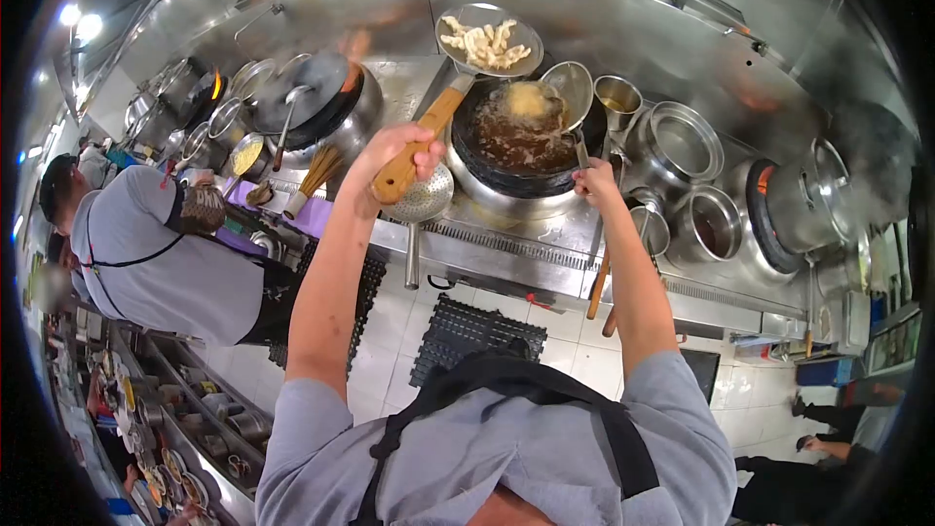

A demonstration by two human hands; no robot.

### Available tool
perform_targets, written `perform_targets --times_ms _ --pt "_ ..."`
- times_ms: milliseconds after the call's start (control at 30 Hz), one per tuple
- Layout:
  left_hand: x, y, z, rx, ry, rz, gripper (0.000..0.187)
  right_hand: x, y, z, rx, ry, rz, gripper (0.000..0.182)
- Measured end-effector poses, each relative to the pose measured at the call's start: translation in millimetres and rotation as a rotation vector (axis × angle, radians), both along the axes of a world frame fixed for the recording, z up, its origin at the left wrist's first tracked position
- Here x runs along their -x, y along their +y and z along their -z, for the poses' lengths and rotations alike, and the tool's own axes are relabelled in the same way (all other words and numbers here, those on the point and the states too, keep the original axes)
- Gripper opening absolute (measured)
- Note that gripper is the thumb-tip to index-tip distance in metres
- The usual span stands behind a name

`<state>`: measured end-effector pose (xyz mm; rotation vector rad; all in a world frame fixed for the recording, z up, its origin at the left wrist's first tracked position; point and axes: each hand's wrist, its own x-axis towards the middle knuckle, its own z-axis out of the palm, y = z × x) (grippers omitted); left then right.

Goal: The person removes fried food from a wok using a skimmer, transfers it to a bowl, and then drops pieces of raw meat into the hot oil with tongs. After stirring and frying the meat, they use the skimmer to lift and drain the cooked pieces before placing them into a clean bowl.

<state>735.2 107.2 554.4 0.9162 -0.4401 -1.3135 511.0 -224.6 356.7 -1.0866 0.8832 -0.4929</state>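
My left hand [397, 161] is closed round the wooden handle of a wire strainer [526, 44], which holds pale fried-looking pieces [487, 43] above and behind the wok. My right hand [592, 181] grips the handle of a round mesh skimmer [569, 88], whose head is at the wok's right rim. Dark oil [506, 136] bubbles in the wok [474, 158], with a foamy golden patch near its back. Below my left hand, a perforated ladle [425, 200] rests at the counter's front edge.
Metal pots [711, 219] and a stacked round pan [685, 140] stand right of the wok. A person in grey [175, 244] works at the left beside another wok [336, 122]. A bamboo brush [317, 173] lies between. Flames show at the right burner [765, 179].
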Motion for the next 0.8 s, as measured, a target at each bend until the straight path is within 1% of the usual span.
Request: perform_targets --times_ms 100,200,300,400,533,567,667,767,800 --pt "2 1 -9 0.046 -0.032 -0.029 0.027 -9 10 7 -0.162 -0.137 -0.015 0.031" --pt "7 8 -13 0.034 -0.077 -0.075 0.026 2 14 13 -0.323 -0.277 -0.041 0.028" --pt "5 15 -8 0.029 -0.076 -0.084 0.026 25 24 19 -0.283 -0.296 -0.028 0.028" --pt "3 24 -3 0.013 -0.087 -0.107 0.025 51 55 -8 -0.141 -0.247 -0.034 0.026" --pt "-8 26 12 0.069 -0.056 -0.071 0.019 58 79 -33 0.053 -0.102 -0.067 0.027" --pt "-12 26 14 0.078 -0.036 -0.049 0.018 59 78 -32 0.087 -0.062 -0.079 0.034" --pt "-19 30 20 0.104 -0.025 -0.01 0.017 67 101 -54 0.31 0.112 -0.09 0.043" --pt "-14 36 16 0.128 -0.063 -0.035 0.02 63 115 -59 0.547 0.264 -0.106 0.048" --pt "-11 38 14 0.134 -0.082 -0.049 0.022 52 111 -45 0.523 0.279 -0.099 0.049"
